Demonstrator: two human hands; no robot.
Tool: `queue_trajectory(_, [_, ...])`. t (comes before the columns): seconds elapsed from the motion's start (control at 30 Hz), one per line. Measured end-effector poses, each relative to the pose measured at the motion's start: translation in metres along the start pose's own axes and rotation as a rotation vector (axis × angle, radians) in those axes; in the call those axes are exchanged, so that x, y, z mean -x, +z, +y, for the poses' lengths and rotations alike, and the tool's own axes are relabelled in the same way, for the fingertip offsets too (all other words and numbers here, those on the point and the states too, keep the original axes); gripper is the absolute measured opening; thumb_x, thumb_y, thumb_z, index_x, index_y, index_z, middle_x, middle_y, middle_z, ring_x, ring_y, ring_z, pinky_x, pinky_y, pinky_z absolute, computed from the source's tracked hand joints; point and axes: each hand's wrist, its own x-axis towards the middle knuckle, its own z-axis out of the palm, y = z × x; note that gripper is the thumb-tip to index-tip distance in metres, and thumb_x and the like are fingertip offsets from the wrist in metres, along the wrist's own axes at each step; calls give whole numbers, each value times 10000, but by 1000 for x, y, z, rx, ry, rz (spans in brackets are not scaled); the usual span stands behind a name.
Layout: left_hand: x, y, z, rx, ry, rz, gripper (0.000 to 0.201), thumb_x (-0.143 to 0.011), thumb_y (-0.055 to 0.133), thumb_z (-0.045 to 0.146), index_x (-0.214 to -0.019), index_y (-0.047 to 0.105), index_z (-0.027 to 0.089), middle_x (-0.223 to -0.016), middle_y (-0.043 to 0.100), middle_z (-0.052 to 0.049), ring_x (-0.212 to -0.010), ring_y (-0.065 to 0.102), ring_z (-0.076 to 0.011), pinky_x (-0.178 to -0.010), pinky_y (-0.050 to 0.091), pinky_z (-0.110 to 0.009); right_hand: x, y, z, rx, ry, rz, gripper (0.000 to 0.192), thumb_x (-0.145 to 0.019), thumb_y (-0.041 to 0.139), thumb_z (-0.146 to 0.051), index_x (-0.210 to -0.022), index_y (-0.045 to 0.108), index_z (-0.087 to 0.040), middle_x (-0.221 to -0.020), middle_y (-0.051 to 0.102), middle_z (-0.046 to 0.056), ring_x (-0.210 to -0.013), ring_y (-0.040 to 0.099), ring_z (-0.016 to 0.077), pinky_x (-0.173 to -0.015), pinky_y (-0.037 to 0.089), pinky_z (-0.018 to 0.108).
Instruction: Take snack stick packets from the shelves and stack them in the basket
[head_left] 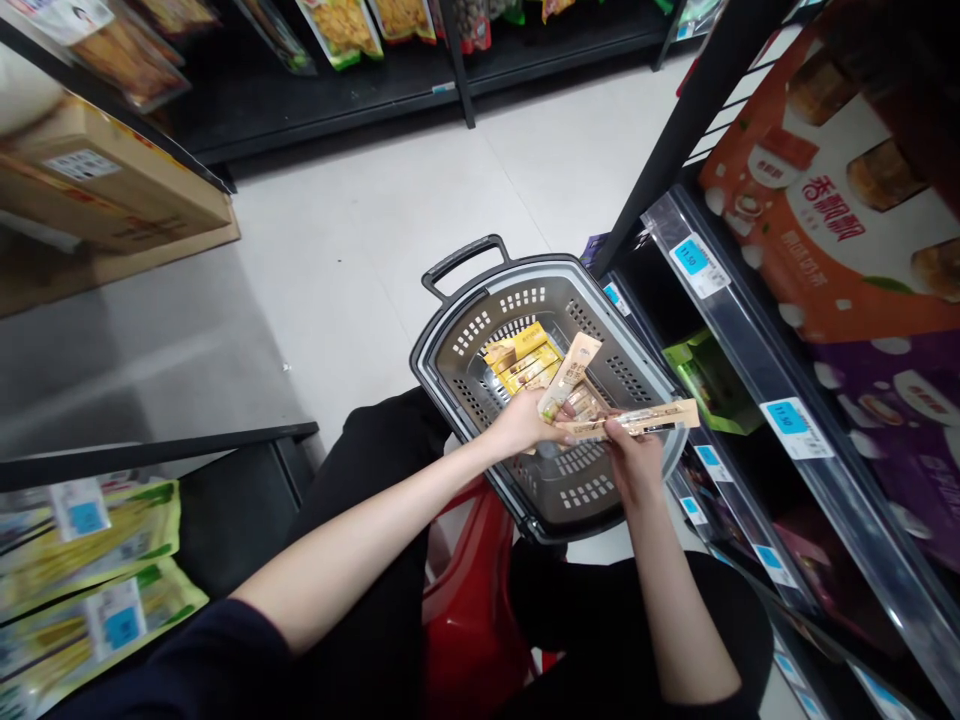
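Over a grey shopping basket (570, 490), my left hand (519, 422) is closed on a slim beige packet (571, 372) that points up and away. My right hand (636, 458) pinches a second slim beige packet (660, 414), which lies roughly level and points right. The near end of this second packet reaches my left fingers; whether they also grip it cannot be made out. Beneath the hands, inside the basket, lie a yellow box (521, 352) with slim packets in it and some beige packets (589, 400), partly hidden by my fingers.
The basket rests near my knees, above a red plastic stool (476, 600). Shelving with price tags (795, 428) and large drink cartons (840, 200) stands close on the right. Bagged snacks (112, 610) sit at lower left, a cardboard box (120, 180) at upper left. Pale floor (360, 260) lies ahead.
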Motion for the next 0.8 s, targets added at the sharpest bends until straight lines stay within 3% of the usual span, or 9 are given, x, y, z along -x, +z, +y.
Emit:
queue_trajectory(0.17, [-1, -2, -4, 14, 1, -76, 296, -462, 767, 104, -719, 621, 98, -687, 661, -32, -668, 632, -165, -621, 501, -258, -21, -32, -24, -50, -128, 166, 288, -464, 808, -233, -670, 634, -132, -606, 632, -16, -543, 584, 103, -495, 497, 215])
queue_trajectory(0.37, [-3, 0, -8, 43, -23, -67, 300, -444, 771, 88, -706, 624, 99, -678, 647, -17, -641, 609, -137, -609, 482, -235, -37, -57, -29, -38, -264, 252, 256, -495, 801, -249, -662, 648, -129, -588, 608, -29, -529, 547, 74, -531, 496, 208])
queue_trajectory(0.5, [-3, -1, -9, 282, -98, -69, 292, -532, 773, 208, -749, 623, 83, -677, 637, -29, -601, 589, -118, -614, 486, -251, -38, -56, -29, -116, -313, 172, 255, -506, 798, -289, -649, 635, -155, -635, 620, -38, -583, 557, 67, -590, 492, 203])
queue_trajectory(0.63, [3, -3, -10, 627, -302, -333, 382, -637, 722, 340, -894, 603, 82, -875, 655, -120, -744, 634, -190, -673, 509, -339, -34, -55, -32, -212, -335, 49, 271, -511, 799, -337, -666, 608, -224, -662, 612, -81, -626, 562, 72, -669, 485, 241])
queue_trajectory(0.73, [9, -1, -10, 644, -405, -484, 434, -602, 753, 275, -965, 601, 93, -931, 655, -131, -771, 644, -197, -703, 505, -326, -29, -54, -36, -195, -310, -74, 288, -518, 792, -396, -687, 596, -268, -619, 585, -95, -622, 555, 86, -708, 474, 279])
queue_trajectory(0.8, [9, 2, -9, 583, -402, -425, 444, -540, 781, 203, -935, 616, 88, -831, 667, -95, -703, 637, -164, -670, 501, -285, -25, -52, -37, -141, -300, -135, 342, -530, 764, -468, -778, 609, -290, -706, 615, -66, -726, 585, 125, -768, 470, 336])
